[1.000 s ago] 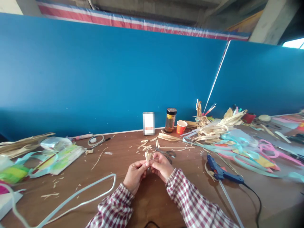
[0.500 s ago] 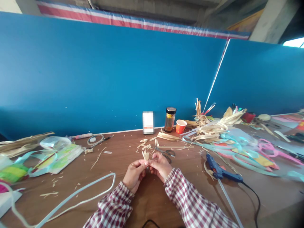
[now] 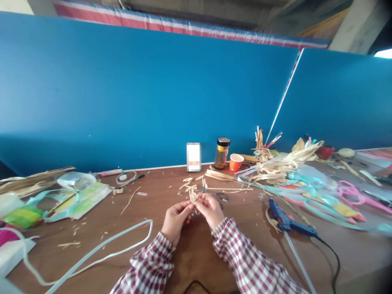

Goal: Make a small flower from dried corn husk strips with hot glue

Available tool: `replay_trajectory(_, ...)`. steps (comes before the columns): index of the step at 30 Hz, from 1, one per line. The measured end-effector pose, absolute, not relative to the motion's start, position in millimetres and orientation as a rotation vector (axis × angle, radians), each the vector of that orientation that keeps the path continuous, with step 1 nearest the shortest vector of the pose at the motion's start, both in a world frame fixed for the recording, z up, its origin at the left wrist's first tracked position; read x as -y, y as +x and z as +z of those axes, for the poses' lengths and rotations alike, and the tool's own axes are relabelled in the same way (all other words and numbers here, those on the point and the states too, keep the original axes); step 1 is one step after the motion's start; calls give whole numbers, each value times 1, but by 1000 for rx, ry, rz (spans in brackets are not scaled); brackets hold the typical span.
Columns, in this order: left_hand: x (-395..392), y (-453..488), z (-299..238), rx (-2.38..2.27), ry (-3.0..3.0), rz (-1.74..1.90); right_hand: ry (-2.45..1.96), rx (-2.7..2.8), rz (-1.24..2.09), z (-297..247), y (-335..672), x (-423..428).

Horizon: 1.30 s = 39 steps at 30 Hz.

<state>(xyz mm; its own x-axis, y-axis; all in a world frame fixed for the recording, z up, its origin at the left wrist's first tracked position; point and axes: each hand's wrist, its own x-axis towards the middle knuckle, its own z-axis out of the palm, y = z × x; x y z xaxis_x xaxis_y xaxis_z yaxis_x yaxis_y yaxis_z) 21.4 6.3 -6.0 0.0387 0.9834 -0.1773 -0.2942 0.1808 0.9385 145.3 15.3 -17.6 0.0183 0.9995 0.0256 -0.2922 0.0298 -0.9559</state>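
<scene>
Between my two hands, over the middle of the brown table, is a small pale piece of dried husk (image 3: pixel 192 197) with ragged points sticking up. My left hand (image 3: pixel 176 219) pinches its lower left side between thumb and fingers. From the other side, my right hand (image 3: pixel 210 209) grips it with thumb and forefinger. The husk's lower end is mostly hidden by the fingertips. Just beyond the hands lie cut husk scraps (image 3: pixel 187 185) and dark-handled scissors (image 3: pixel 221 195), partly covered by my right hand.
A blue glue gun (image 3: pixel 284 221) with a clear stick and black cord lies to the right. Behind stand a lidded jar (image 3: pixel 221 154) and an orange paper cup (image 3: pixel 236 163). Husks and ribbons heap around pink scissors (image 3: pixel 352 192). A white cable (image 3: pixel 119 254) loops at left.
The view has shifted slightly, so the table things sit a little further right. Both hands still hold the husk piece, with the fingers slightly rearranged around it.
</scene>
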Motion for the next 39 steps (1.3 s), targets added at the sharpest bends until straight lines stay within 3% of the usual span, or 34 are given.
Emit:
replay_trajectory(11, -7, 22, -13, -1113, 1022, 1259, -1137, 1188, 1091, -17, 146, -13)
replay_trajectory(20, -8, 21, -13, -1099, 1036, 1300, -1053, 1002, 1367, -17, 143, -15)
replay_trajectory(31, -9, 22, -27, -1299, 1192, 1354, -1122, 1101, 1227, -19, 138, -12)
replay_trajectory(39, -5, 24, -17, -1288, 1103, 1315, -1113, 1045, 1315, -13, 139, -11)
